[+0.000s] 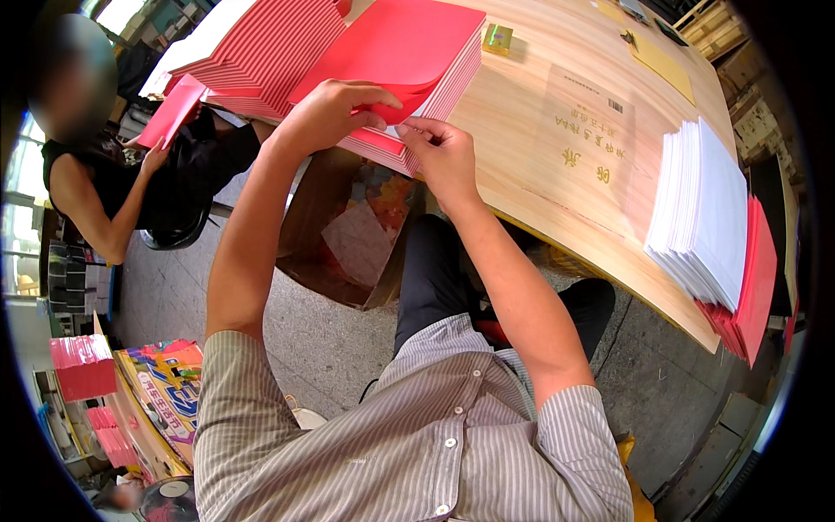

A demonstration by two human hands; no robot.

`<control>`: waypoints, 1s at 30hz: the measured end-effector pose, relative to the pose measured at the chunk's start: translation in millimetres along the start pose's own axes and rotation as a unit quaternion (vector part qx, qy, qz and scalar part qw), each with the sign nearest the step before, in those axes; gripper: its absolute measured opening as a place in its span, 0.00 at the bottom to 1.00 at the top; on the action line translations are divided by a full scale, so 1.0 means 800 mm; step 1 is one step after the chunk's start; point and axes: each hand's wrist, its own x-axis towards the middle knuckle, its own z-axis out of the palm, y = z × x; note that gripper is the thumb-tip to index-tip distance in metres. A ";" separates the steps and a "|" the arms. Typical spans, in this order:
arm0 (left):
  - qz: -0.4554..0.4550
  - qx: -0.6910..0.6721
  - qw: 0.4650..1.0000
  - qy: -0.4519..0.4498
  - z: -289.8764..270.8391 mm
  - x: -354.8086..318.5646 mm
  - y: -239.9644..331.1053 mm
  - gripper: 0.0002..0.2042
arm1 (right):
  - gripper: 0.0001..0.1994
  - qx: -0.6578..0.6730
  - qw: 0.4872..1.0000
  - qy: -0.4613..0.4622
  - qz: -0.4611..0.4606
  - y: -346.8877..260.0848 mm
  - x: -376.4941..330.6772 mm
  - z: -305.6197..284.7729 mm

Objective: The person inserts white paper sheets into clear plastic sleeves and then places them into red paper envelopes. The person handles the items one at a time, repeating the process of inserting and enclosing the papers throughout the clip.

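A tall stack of red-covered booklets [391, 43] with white page edges stands at the near edge of the wooden table. My left hand [335, 113] reaches over the stack's near side, its fingers curled round the lifted edge of the top red cover. White paper shows beneath that raised edge. My right hand [442, 157] is at the stack's near right corner, thumb and forefinger pinched together on the edge of the top booklet. How many sheets lie between those fingertips is hidden.
More red booklets [252, 52] are stacked to the left. A small yellow-green box [497, 39] lies beyond my stack. White booklets [700, 213] and red ones [755, 278] stand at the table's right. Below sits a carton [300, 235] of paper scraps. At left, a seated person holds a red booklet [174, 111].
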 end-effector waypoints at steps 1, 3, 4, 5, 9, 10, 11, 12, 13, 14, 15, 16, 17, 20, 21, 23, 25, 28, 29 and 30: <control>0.001 -0.002 1.000 0.001 0.000 0.000 0.000 0.15 | 0.08 -0.003 1.000 0.000 0.002 -0.001 0.000 -0.001; 0.004 -0.006 1.000 0.002 0.000 0.000 0.001 0.14 | 0.08 -0.006 1.000 0.000 0.006 -0.001 -0.001 -0.002; -0.002 -0.011 1.000 0.002 -0.001 0.000 0.002 0.14 | 0.08 -0.006 1.000 0.000 0.008 -0.002 -0.001 -0.002; -0.008 -0.016 1.000 0.001 -0.001 0.000 0.002 0.15 | 0.08 -0.006 1.000 -0.001 0.010 -0.002 -0.001 -0.002; -0.023 -0.021 1.000 0.000 0.001 -0.001 -0.003 0.15 | 0.07 -0.008 1.000 -0.005 0.004 -0.007 -0.004 -0.001; -0.028 -0.022 0.999 -0.006 0.000 -0.001 -0.002 0.14 | 0.07 -0.005 1.000 -0.001 0.004 -0.009 -0.007 0.000; -0.033 -0.023 0.999 -0.011 -0.001 0.000 0.000 0.14 | 0.07 -0.001 1.000 0.002 0.005 -0.009 -0.008 0.001; -0.039 -0.025 0.999 -0.017 -0.002 0.000 0.000 0.14 | 0.07 0.004 1.000 0.001 0.003 -0.008 -0.008 0.001; -0.032 -0.024 0.999 -0.013 -0.002 0.000 0.000 0.14 | 0.07 0.008 1.000 0.000 0.002 -0.007 -0.008 0.001; -0.026 -0.023 0.999 -0.009 -0.002 0.001 -0.001 0.14 | 0.07 0.013 1.000 -0.001 0.001 -0.005 -0.007 0.000; -0.019 -0.022 1.000 -0.005 -0.002 0.001 -0.002 0.14 | 0.07 0.012 1.000 -0.003 -0.002 -0.004 -0.007 0.000; -0.026 -0.010 1.000 -0.012 -0.002 0.001 0.000 0.14 | 0.07 0.011 1.000 -0.005 -0.005 -0.004 -0.007 0.000; -0.033 0.001 0.999 -0.018 -0.004 0.000 0.003 0.14 | 0.07 0.010 1.000 -0.007 -0.008 -0.004 -0.007 -0.001; -0.037 0.006 0.999 -0.012 -0.004 -0.002 0.010 0.14 | 0.07 0.051 0.995 0.062 -0.064 -0.018 -0.019 0.001; -0.036 0.002 0.999 -0.006 -0.004 -0.002 0.011 0.13 | 0.07 0.036 0.996 0.046 -0.065 -0.021 -0.018 0.000; -0.026 0.002 0.999 0.019 0.001 -0.004 0.003 0.11 | 0.09 0.006 0.998 0.015 -0.067 -0.026 -0.015 -0.003; -0.026 -0.003 0.999 0.028 0.002 -0.004 0.002 0.08 | 0.12 -0.024 0.999 -0.007 -0.035 -0.021 -0.007 0.000; -0.032 0.000 0.999 0.015 0.003 -0.004 0.007 0.06 | 0.15 -0.056 0.998 -0.033 0.010 -0.018 0.002 -0.003; -0.029 0.011 0.999 0.008 0.003 -0.005 0.008 0.08 | 0.16 -0.064 0.997 -0.041 0.025 -0.019 0.003 -0.003; -0.025 0.022 0.999 0.001 0.004 -0.005 0.009 0.09 | 0.16 -0.045 0.997 -0.044 0.040 -0.019 0.004 -0.003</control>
